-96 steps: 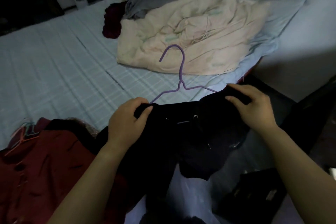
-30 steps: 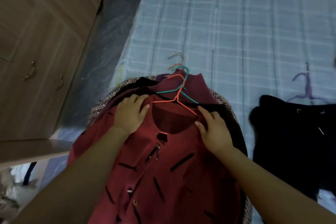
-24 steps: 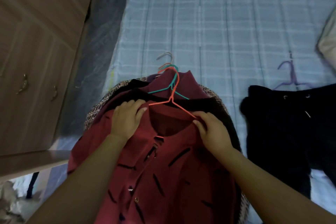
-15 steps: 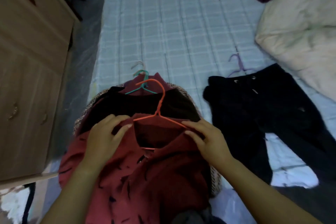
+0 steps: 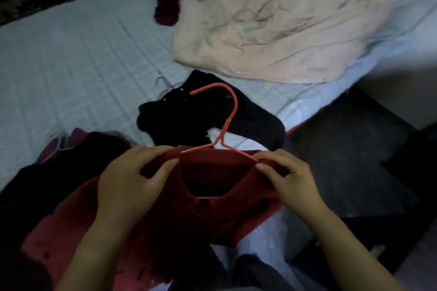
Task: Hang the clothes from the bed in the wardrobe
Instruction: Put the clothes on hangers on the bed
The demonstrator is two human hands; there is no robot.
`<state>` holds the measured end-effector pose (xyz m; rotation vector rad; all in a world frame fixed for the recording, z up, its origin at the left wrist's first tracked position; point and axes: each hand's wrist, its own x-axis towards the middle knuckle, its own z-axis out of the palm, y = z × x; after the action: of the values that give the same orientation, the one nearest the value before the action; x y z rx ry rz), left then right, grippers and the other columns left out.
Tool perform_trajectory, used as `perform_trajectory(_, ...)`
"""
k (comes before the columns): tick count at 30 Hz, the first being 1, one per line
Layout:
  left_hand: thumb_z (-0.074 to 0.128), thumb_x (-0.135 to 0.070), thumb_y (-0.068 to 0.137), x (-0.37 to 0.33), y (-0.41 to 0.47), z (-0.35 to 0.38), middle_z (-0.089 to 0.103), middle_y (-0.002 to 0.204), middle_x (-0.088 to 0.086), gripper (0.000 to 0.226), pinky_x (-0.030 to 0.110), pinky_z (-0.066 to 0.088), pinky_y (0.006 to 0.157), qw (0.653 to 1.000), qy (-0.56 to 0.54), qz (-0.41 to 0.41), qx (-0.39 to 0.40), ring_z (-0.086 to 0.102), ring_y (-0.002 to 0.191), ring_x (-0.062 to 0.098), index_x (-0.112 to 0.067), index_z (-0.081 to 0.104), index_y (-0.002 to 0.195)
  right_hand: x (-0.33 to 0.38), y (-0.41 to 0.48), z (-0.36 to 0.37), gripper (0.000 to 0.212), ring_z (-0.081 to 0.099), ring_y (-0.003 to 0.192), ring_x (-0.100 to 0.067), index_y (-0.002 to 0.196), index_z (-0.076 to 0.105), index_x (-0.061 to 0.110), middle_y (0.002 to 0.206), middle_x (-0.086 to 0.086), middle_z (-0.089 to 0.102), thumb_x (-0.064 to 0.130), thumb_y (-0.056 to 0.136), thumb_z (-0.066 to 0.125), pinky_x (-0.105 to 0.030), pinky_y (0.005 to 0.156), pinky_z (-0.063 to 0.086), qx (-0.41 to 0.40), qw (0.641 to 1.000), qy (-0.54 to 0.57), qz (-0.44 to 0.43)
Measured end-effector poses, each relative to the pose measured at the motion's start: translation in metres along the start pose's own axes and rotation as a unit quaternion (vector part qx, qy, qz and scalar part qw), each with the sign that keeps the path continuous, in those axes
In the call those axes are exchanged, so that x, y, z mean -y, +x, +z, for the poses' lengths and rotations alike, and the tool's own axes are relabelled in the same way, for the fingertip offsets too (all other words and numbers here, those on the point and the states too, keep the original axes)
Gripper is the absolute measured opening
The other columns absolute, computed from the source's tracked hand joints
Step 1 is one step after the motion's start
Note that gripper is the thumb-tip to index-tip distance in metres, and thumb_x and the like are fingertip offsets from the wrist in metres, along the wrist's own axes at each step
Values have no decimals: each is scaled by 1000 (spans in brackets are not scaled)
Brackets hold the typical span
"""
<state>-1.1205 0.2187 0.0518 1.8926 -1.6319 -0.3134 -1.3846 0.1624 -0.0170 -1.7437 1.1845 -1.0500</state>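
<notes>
Red shirt on its hanger, lifted off the pile

Nearest, both hands pinch the shoulders of the red shirt (image 5: 179, 215): the left hand (image 5: 128, 181) has its fingers (image 5: 165, 166) closed on the cloth at the left shoulder, and the right hand (image 5: 289, 181) nips the right shoulder against the wire of the orange hanger (image 5: 223, 130). Holding both ends likely keeps the shirt square on the hanger so it will not slide off on the way to the wardrobe, which is out of view. Just beyond, the black trousers (image 5: 208, 118) lie on the bed (image 5: 78, 54) with a purple hanger (image 5: 163, 81) peeping out; farther off sits the cream duvet (image 5: 288, 28). Half a second ago the shirt lay on the heap of clothes to the left; now its collar is raised clear, hook up
</notes>
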Motion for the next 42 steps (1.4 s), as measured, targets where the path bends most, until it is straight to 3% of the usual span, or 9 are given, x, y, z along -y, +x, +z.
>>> perform_trajectory(5, 62, -46, 76, -89, 26, 69, 66, 90, -15, 28, 31, 51, 80, 991, -91, 59, 74, 61, 88, 2, -32, 71, 99, -24, -24, -105, 21, 62, 82, -4, 91, 70, 27, 88, 12, 66, 10, 79, 70, -16, 81, 43, -138, 990, -40, 10)
perform_trajectory(11, 70, -36, 78, -152, 75, 134, 70, 90, -16, 20, 13, 46, 80, 973, -152, 99, 143, 63, 86, -5, -27, 72, 96, -42, 6, -199, 20, 60, 81, -10, 93, 68, 27, 86, 4, 65, 12, 80, 67, -25, 81, 45, -208, 970, -126, -28)
perform_trajectory(18, 55, -54, 78, -199, 198, 198, 64, 76, -23, 28, 4, 39, 69, 961, -144, 189, 142, 59, 77, -8, -34, 63, 96, -72, 143, -289, 15, 54, 81, -7, 97, 69, 23, 86, 1, 67, 27, 85, 60, -20, 82, 38, -218, 933, -265, -110)
perform_trajectory(21, 55, -48, 84, -225, 274, 208, 60, 82, -27, 27, 2, 35, 68, 948, -157, 233, 148, 56, 80, -13, -30, 63, 102, -72, 216, -325, 16, 52, 81, -7, 97, 70, 17, 85, 4, 62, 23, 85, 61, -16, 83, 37, -234, 916, -294, -137)
perform_trajectory(26, 51, -44, 85, -259, 387, 211, 60, 85, -23, 28, 3, 36, 67, 938, -167, 290, 93, 55, 81, -12, -31, 61, 108, -66, 328, -369, 15, 56, 82, -22, 100, 70, 14, 86, -6, 63, 14, 86, 64, -33, 81, 44, -242, 900, -317, -178)
perform_trajectory(30, 50, -47, 85, -271, 470, 237, 56, 76, -22, 27, 10, 38, 63, 954, -142, 261, 52, 54, 71, -4, -32, 62, 105, -90, 421, -392, 17, 56, 85, -14, 102, 70, 13, 89, -1, 61, 15, 87, 63, -25, 84, 43, -206, 913, -296, -192)
perform_trajectory(34, 40, -52, 85, -265, 539, 289, 55, 86, -21, 39, 17, 41, 65, 973, -48, 222, 39, 49, 77, -3, -29, 61, 108, -158, 513, -402, 18, 55, 86, -4, 101, 70, 14, 89, 3, 62, 14, 84, 63, -14, 85, 41, -127, 943, -250, -181)
perform_trajectory(39, 48, -41, 93, -255, 636, 352, 65, 97, -6, 22, 32, 48, 66, 989, 87, 119, 18, 60, 86, 16, -29, 58, 109, -232, 660, -399, 19, 56, 91, -8, 101, 70, 17, 93, 3, 65, 17, 84, 63, -10, 87, 37, -33, 968, -203, -147)
perform_trajectory(42, 49, -42, 93, -234, 686, 381, 63, 101, 0, 28, 37, 49, 73, 990, 136, 9, 47, 61, 93, 23, -28, 56, 116, -281, 728, -383, 23, 60, 92, -20, 106, 70, 18, 95, -3, 67, 21, 84, 63, -19, 85, 39, 43, 954, -267, -132)
